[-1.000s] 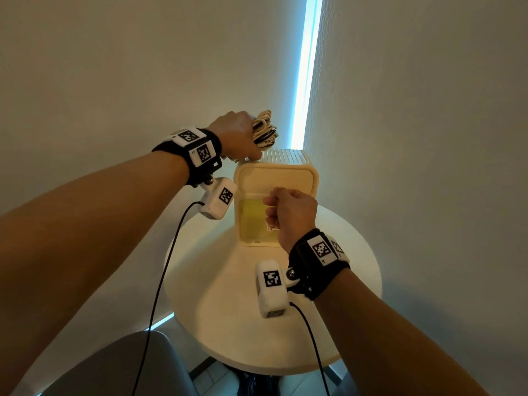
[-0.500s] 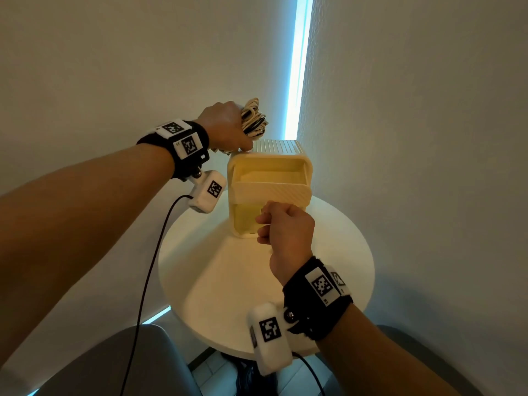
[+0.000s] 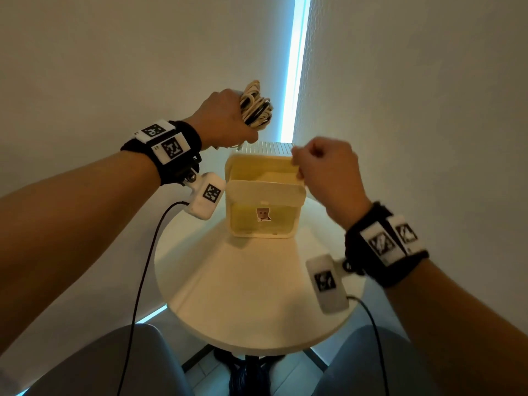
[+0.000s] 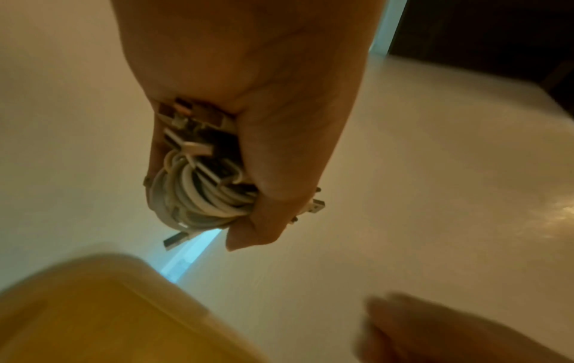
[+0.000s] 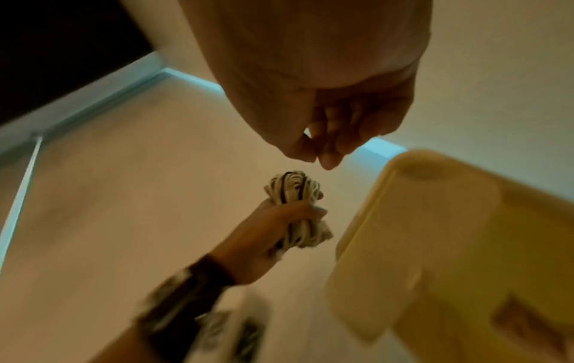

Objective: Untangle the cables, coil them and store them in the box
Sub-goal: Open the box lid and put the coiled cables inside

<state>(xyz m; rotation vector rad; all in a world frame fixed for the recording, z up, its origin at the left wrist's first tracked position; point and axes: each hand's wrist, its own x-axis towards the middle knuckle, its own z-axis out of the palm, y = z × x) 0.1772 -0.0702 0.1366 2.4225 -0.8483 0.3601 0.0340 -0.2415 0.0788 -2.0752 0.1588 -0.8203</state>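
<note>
The left hand [image 3: 225, 118] is clenched around a coiled bundle of cables [image 3: 255, 105], white strands with at least one black one among them, and holds it in the air above and just to the far left of the box [image 3: 263, 195]. In the left wrist view the fingers [image 4: 270, 196] wrap the coil tightly, and several plug ends, among them a flat USB-type connector [image 4: 317, 206], stick out of the fist on both sides. The bundle does not touch the box.

The box is a pale yellow plastic container standing on the far part of a round white table [image 3: 243, 295]. Its front flap [image 3: 265, 192] hangs down over the front wall, so the top stands open, and a small sticker [image 3: 263, 214] sits on the front face. Behind the box a white ribbed object [image 3: 265, 145] shows, too little of it to name.

The right hand [image 3: 325, 170] is at the box's far right upper corner, fingers curled in. From the head view the fingertips lie against the rim, but in the blurred right wrist view the thumb and fingertips [image 5: 326, 149] meet with nothing plainly between them, so it seems to hold nothing, though I cannot be sure it is free of the rim.

Both wrists wear black bands with printed square markers, and a small white camera unit hangs under each, with a black cord [image 3: 137, 295] trailing from the left one toward the near edge. Two grey chair backs [image 3: 114, 364] sit near the table's near side.
</note>
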